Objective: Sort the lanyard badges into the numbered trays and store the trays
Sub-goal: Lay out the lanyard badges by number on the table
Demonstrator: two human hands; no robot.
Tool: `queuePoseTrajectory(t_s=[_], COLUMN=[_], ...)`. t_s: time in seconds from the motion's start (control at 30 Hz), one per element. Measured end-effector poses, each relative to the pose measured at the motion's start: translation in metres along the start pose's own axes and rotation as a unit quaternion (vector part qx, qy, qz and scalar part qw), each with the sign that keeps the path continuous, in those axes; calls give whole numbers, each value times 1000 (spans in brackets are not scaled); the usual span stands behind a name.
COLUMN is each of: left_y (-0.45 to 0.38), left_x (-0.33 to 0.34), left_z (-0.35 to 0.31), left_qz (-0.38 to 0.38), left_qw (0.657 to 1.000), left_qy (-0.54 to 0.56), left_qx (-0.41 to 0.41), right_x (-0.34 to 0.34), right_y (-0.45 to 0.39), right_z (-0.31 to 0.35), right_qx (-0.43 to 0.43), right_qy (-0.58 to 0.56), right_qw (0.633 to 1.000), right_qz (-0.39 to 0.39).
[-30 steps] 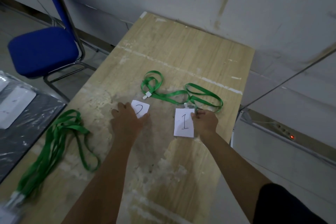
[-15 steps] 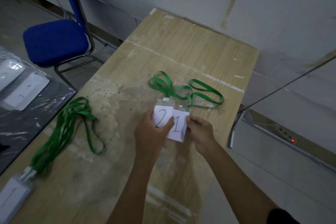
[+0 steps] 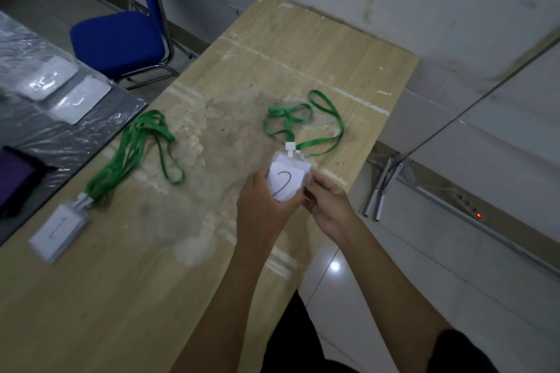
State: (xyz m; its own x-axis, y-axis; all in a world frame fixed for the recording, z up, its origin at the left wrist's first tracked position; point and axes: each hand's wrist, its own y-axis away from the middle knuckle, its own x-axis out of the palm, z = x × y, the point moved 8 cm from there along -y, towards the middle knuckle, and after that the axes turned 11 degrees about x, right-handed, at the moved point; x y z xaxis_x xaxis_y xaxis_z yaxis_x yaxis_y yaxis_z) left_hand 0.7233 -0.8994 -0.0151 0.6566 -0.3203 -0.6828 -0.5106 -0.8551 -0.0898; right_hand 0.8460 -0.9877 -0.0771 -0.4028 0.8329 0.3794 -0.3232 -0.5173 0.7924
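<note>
While the left hand (image 3: 263, 209) grips the badge marked 2 (image 3: 286, 180) from its left side, the right hand (image 3: 328, 206) pinches the badge's right edge with curled fingers. Both hands hold the badge above the right part of the wooden table (image 3: 121, 297). Its green strap (image 3: 303, 121) lies looped on the table just beyond the hands, joined to the badge by a white clip (image 3: 290, 147). A second stack of badges, topped by one marked 1 (image 3: 59, 232), rests near the table's left edge, with a bundle of green straps (image 3: 130, 151) extending away from it. A blue chair (image 3: 118, 39) stands beyond the table.
</note>
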Motion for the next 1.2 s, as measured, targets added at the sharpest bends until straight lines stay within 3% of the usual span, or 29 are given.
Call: queuePoseTrajectory(t_s=[0.33, 0.7, 0.97, 1.2], left_y=[109, 187, 211, 221], left_x=[-28, -90, -150, -228], left_z=[-4, 24, 80, 147], left_qz=[43, 64, 72, 88], left_qw=[998, 995, 993, 994], left_qy=[37, -43, -52, -52], left_qx=[-19, -65, -77, -46], right_x=[-29, -7, 39, 98], right_y=[82, 136, 143, 160], right_z=[-65, -160, -227, -305], right_qx=[21, 64, 76, 76], right_qy=[45, 68, 67, -8], right_qw=[995, 983, 983, 989], right_qz=[87, 159, 153, 128])
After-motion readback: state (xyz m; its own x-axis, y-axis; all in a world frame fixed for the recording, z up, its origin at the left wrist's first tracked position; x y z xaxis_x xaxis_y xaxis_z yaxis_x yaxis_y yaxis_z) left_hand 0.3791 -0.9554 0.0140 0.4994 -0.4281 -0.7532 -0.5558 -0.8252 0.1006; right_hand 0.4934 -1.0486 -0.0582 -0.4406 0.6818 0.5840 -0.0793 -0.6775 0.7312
